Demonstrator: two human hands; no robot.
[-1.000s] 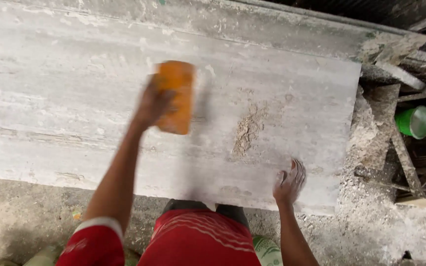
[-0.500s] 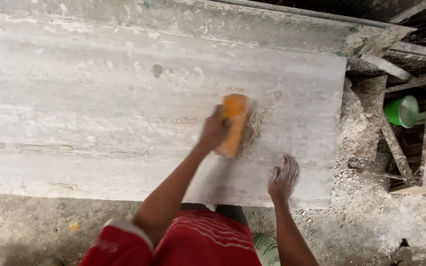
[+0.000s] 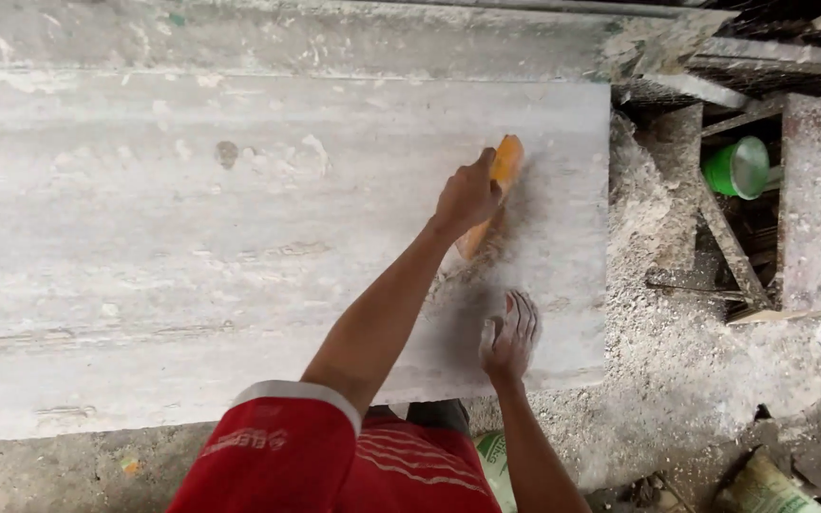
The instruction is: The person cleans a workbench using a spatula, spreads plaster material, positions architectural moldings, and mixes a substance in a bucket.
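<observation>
Orange pad (image 3: pixel 498 185), one stone slab (image 3: pixel 192 247), two hands.

Left arm: bare, extended forward and to the right from the red short sleeve with its white cuff at lower centre; elbow nearly straight.
Left wrist: in line with the forearm, back of the hand turned up toward the camera.
Left hand (image 3: pixel 467 198): fingers curled closed around the near end of an orange oblong block (image 3: pixel 492 193), knuckles uppermost; the block projects past the fingers, up and to the right.
Right arm: bare, rises from the lower edge near the body; forearm angled slightly left.
Right hand (image 3: pixel 510 332): palm down, fingers spread and straight, flat on the pale grey stone surface (image 3: pixel 192 247); holds nothing.
Hand spacing: right hand lies nearer the body than the left, near it, not touching.
</observation>
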